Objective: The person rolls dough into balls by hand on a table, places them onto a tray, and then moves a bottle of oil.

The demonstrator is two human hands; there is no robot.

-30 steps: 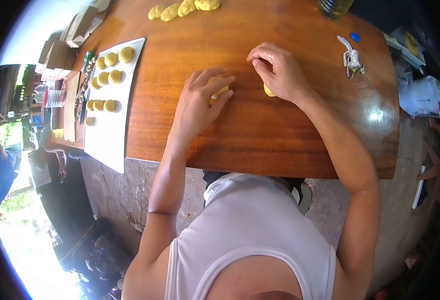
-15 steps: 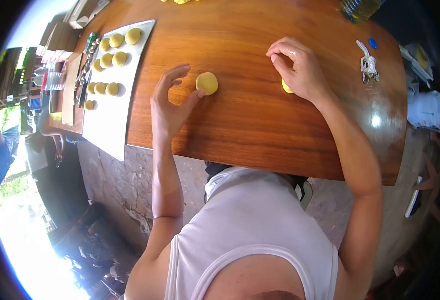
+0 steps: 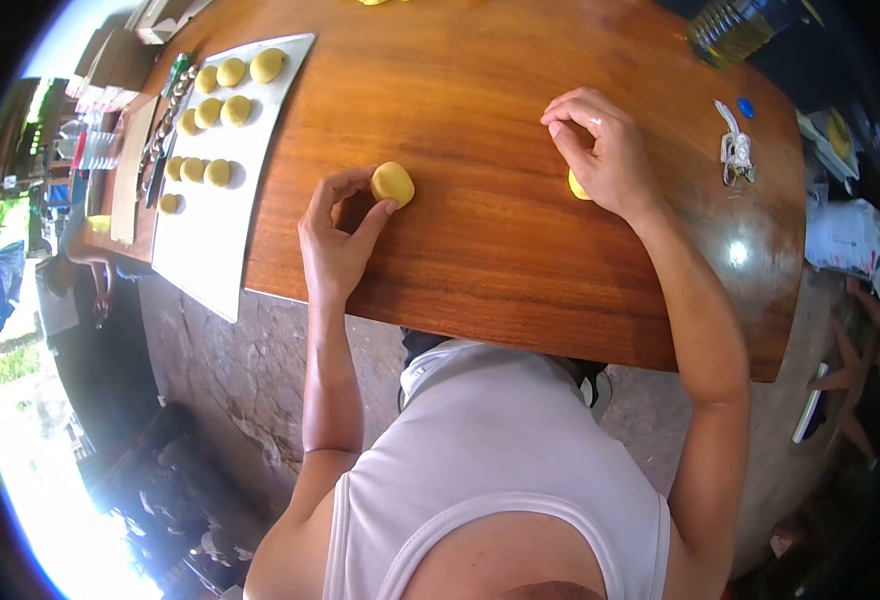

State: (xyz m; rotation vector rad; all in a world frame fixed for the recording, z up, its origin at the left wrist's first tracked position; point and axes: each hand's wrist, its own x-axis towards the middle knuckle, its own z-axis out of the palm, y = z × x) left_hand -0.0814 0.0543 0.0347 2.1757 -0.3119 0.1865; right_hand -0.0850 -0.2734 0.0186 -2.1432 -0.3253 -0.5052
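1. The left hand [image 3: 335, 240] pinches a round yellow dough ball [image 3: 392, 184] between thumb tip and forefinger; the ball sits on the wooden table [image 3: 480, 250] just past the fingertips, near the middle of the top.
2. The right hand [image 3: 605, 150] rests curled over a second dough piece [image 3: 577, 187], which shows only as a yellow sliver under the heel of the palm; whether the fingers clamp it cannot be told.
3. The two dough pieces lie well apart, both closer to the table's near edge than to its far edge.
4. Along the table's left edge lies a white tray [image 3: 210, 240] carrying shaped dough rounds [image 3: 222, 110] in rows at its far end.
5. Near the right edge sits a bundled white cord [image 3: 733, 150], with a small blue cap [image 3: 746, 107] just beyond it.
6. A bottle of yellowish liquid [image 3: 735, 30] stands at the far right corner.
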